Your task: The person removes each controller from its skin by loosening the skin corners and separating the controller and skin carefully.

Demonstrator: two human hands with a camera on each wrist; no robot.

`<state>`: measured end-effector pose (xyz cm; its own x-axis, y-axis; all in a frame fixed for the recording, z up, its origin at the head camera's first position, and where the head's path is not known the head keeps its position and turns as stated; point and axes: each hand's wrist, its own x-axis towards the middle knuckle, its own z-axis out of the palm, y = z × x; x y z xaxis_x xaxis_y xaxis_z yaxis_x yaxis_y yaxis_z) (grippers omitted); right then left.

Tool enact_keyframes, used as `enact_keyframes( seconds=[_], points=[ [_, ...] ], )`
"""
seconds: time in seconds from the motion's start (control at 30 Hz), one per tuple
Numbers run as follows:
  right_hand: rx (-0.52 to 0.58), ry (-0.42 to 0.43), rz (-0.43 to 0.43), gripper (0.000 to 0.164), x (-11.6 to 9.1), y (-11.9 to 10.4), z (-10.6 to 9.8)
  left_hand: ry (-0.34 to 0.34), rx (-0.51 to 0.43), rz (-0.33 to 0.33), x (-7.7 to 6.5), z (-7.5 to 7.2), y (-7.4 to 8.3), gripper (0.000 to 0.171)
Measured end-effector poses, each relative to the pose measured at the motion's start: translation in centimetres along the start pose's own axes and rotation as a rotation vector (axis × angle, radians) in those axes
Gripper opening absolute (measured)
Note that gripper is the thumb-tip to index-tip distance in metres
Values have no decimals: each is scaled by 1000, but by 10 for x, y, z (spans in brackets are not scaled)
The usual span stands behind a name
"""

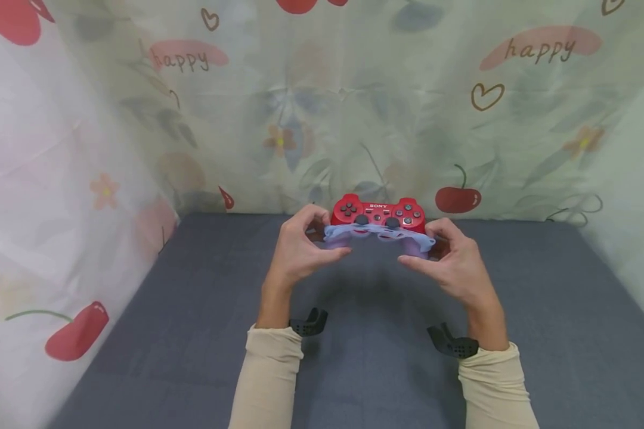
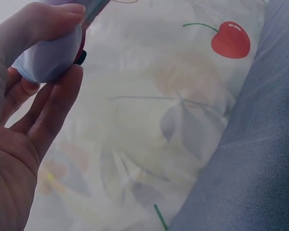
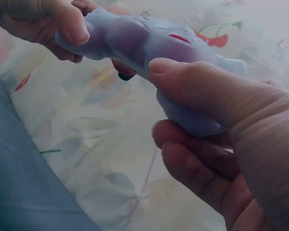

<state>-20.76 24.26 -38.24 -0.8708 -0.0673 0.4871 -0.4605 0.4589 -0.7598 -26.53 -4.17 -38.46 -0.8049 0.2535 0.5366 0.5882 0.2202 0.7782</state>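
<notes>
A red game controller (image 1: 378, 208), marked SONY, is held up over the grey table with its buttons and sticks showing. Stretchy, translucent blue-lilac silicone covers its grips and lower edge; this cover (image 1: 375, 229) leaves the upper part bare. My left hand (image 1: 302, 247) grips the covered left end, its thumb below. At the other end, my right hand (image 1: 458, 262) grips the covered right handle between thumb and curled fingers. In the right wrist view the cover (image 3: 130, 36) spans the controller's underside, and red shows through a slot in it.
The grey cloth-topped table (image 1: 375, 357) lies beneath both arms. A printed curtain (image 1: 343, 119) with cherries and flowers stands behind it and along the sides. Black brackets, one at the left wrist (image 1: 310, 322) and one at the right (image 1: 452, 342), jut inward.
</notes>
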Motion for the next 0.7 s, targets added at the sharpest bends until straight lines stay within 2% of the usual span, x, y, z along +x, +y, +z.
enact_keyframes(
  seconds=[0.13, 0.27, 0.47, 0.6, 0.7],
  points=[
    [-2, 28, -3, 46, 1, 1, 3, 3, 12, 3, 1, 2, -2, 45],
    [9, 81, -42, 49, 5, 2, 10, 57, -14, 20, 3, 6, -5, 47],
    [35, 202, -19, 64, 6, -1, 16, 139, -45, 26, 7, 16, -4, 67],
    [9, 223, -15, 80, 6, -1, 16, 96, -42, 8, 7, 20, -2, 79],
    [-18, 228, -22, 81, 7, 0, 15, 22, -66, -28, 6, 21, -1, 86]
  ],
)
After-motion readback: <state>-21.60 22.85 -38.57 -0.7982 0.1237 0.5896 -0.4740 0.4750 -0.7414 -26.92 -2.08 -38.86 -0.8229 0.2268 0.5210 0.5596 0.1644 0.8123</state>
